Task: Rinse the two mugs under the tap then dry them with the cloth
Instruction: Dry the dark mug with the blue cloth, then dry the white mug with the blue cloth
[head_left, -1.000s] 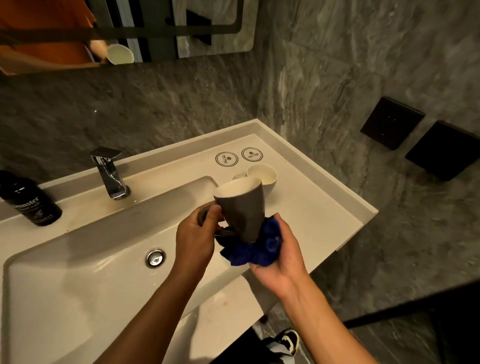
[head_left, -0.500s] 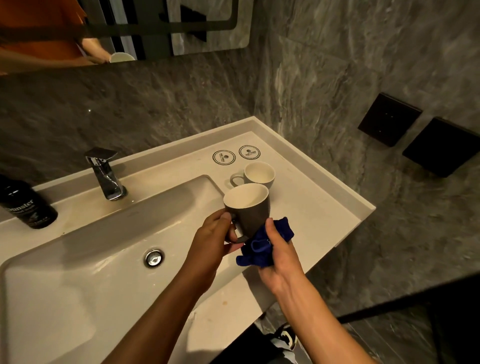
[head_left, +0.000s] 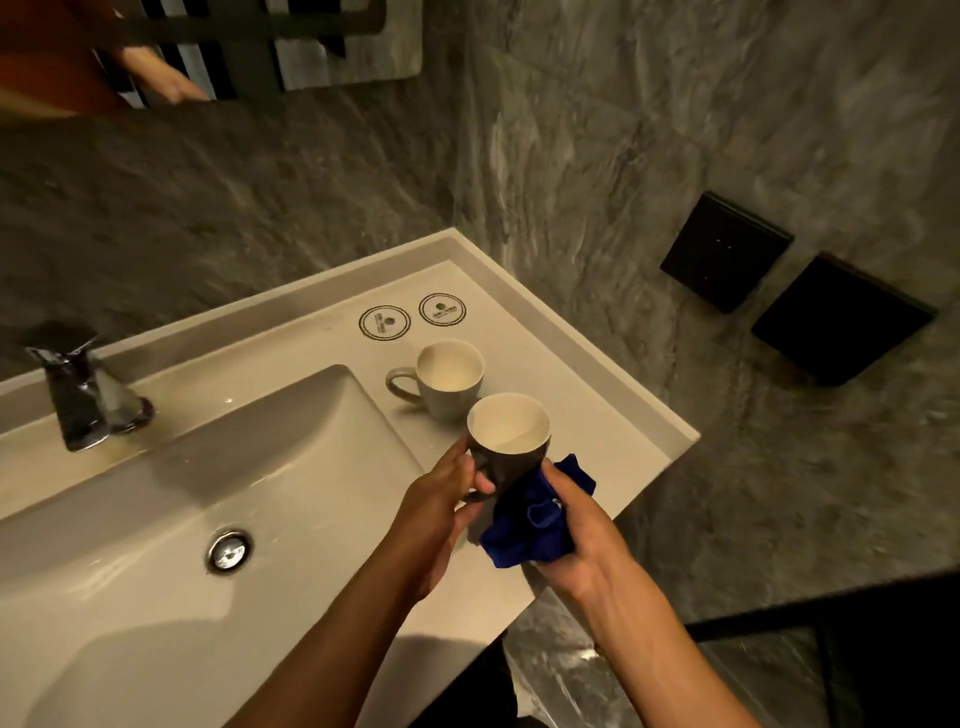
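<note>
Your left hand (head_left: 441, 512) grips the dark mug (head_left: 506, 447), now upright mid-frame; right hand (head_left: 576, 530) clutches the cloth (head_left: 535, 525); drying continues.

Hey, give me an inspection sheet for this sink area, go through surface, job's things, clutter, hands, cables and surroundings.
Surface: pale vanity top with a sunken basin; no water seen running from the tap.
Job's things: dark mug held upright above the counter; pale mug standing upright on the counter; blue cloth bunched against the dark mug's lower side.
Clutter: two round printed coasters near the back corner.
Hands: left hand grips the dark mug at its handle side; right hand grips the cloth.
Cables: nothing seen.
Surroundings: grey marbled wall, two black wall plates, mirror above.
</note>
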